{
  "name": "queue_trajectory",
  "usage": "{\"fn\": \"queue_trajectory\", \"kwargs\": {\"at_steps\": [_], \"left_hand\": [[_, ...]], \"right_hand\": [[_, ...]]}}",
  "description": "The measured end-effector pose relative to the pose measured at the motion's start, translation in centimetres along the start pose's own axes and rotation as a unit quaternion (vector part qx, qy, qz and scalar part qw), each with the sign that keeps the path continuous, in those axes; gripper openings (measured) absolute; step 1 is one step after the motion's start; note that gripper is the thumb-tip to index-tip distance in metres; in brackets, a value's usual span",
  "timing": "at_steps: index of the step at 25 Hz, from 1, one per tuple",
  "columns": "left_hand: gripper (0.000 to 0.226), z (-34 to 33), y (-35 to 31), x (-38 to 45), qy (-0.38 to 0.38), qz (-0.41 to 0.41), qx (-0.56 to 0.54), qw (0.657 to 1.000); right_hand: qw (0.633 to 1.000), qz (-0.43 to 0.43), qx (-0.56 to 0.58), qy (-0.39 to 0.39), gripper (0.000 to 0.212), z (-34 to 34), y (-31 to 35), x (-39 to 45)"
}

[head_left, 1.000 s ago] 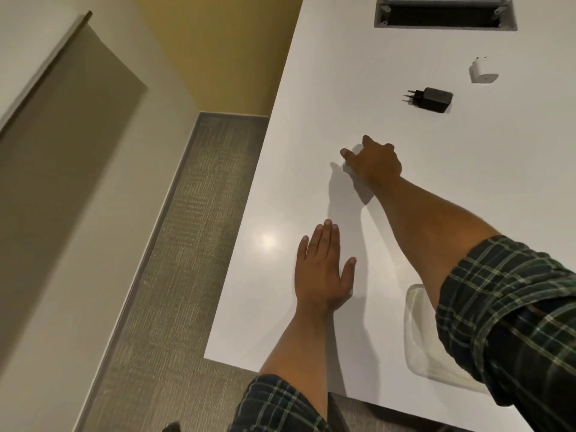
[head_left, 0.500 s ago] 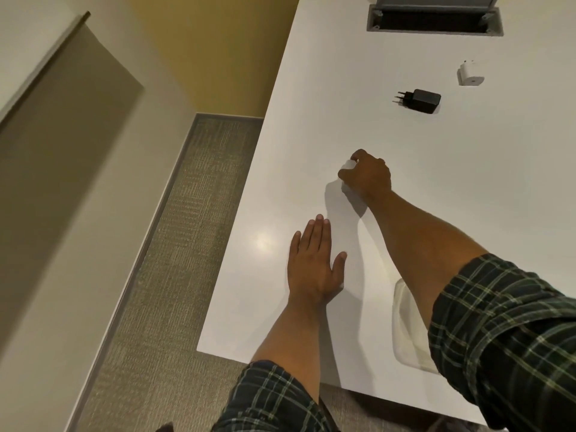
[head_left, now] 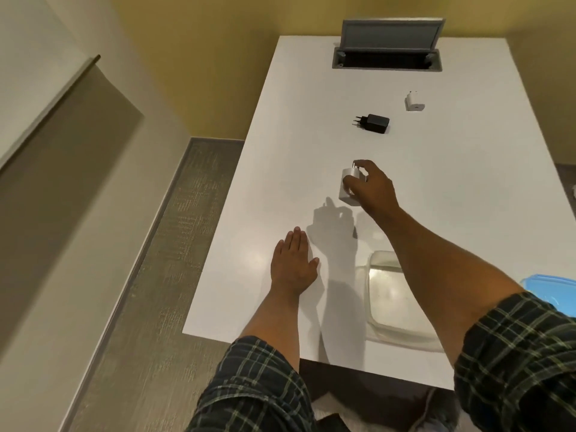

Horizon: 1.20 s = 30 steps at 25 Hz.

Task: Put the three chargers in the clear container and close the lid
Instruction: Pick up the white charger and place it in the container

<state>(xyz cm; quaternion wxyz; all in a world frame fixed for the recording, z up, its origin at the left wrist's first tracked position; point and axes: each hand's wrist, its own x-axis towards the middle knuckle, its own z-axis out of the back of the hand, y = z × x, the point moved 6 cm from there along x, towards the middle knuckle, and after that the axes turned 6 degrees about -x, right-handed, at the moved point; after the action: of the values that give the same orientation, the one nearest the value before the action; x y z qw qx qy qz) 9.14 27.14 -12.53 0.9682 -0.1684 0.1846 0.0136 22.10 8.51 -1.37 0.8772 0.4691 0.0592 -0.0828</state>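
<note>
My right hand [head_left: 372,188] grips a white charger [head_left: 347,190] and holds it lifted a little above the white table [head_left: 467,188]. Beyond it a black charger [head_left: 375,123] lies on the table, and a small white charger [head_left: 414,101] lies further back to the right. The clear container [head_left: 388,294] stands open near the table's front edge, partly hidden by my right forearm. Its blue lid [head_left: 553,289] lies to the right of it. Flat on the table, left of the container, my left hand [head_left: 294,265] rests with its fingers together and holds nothing.
A grey cable hatch [head_left: 386,59] with its flap raised sits at the far end of the table. The table's left edge drops to a grey carpeted floor [head_left: 162,275] along a wall.
My right hand has closed on the white charger and lifted it off the table. The camera has tilted back, bringing the container, lid and hatch into view. My left hand stays flat.
</note>
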Motion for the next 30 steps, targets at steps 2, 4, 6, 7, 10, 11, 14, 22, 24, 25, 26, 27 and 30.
{"fn": "queue_trajectory", "kwargs": {"at_steps": [2,4,6,7,10,11,14,22,24,25,26,27,30], "left_hand": [[0.078,-0.6,-1.4,-1.7,0.001,-0.012,0.002,1.0],[0.077,-1.1,-2.9,-3.2,0.0,-0.016,-0.004,1.0],[0.076,-1.5,-4.2,-4.1,0.015,-0.014,-0.007,1.0],[0.077,-1.8,-4.6,-4.7,0.029,-0.011,-0.002,1.0],[0.08,-3.0,-5.4,-6.1,0.078,-0.006,0.017,0.997],[0.083,-3.3,-5.5,-6.3,0.099,-0.003,0.012,0.995],[0.094,-4.1,-5.5,-6.6,0.148,0.004,0.001,0.989],[0.106,-5.7,-4.7,-6.5,0.184,-0.003,-0.015,0.983],[0.107,-6.2,-5.2,-6.5,0.181,0.002,-0.012,0.983],[0.107,-6.1,-5.3,-6.5,0.178,0.005,-0.008,0.984],[0.107,-6.1,-5.7,-6.0,0.179,0.004,-0.006,0.984],[0.106,-6.2,-6.3,-5.4,0.179,0.002,-0.003,0.984],[0.105,-5.5,-6.1,-5.2,0.172,0.012,0.006,0.985]], "right_hand": [[1.0,0.023,0.003,0.013,0.056,2.4,-0.6,-1.8],[0.998,0.049,-0.021,0.03,0.052,4.2,-1.2,-3.6],[0.995,0.07,-0.06,0.044,0.051,5.5,-2.0,-5.0],[0.993,0.077,-0.08,0.047,0.051,5.8,-2.5,-5.7],[0.988,0.086,-0.114,0.056,0.056,6.6,-4.0,-8.1],[0.986,0.093,-0.124,0.062,0.057,6.7,-4.4,-8.9],[0.969,0.144,-0.178,0.095,0.057,6.2,-5.2,-11.3],[0.932,0.169,-0.275,0.163,0.06,6.2,-9.7,-15.0],[0.92,0.166,-0.305,0.182,0.06,6.5,-10.9,-15.4],[0.914,0.161,-0.32,0.19,0.06,6.4,-11.3,-15.4],[0.912,0.146,-0.332,0.194,0.06,6.6,-11.8,-15.0],[0.911,0.126,-0.34,0.194,0.061,6.8,-12.4,-14.4],[0.909,0.082,-0.366,0.182,0.063,5.7,-12.8,-13.8]]}}
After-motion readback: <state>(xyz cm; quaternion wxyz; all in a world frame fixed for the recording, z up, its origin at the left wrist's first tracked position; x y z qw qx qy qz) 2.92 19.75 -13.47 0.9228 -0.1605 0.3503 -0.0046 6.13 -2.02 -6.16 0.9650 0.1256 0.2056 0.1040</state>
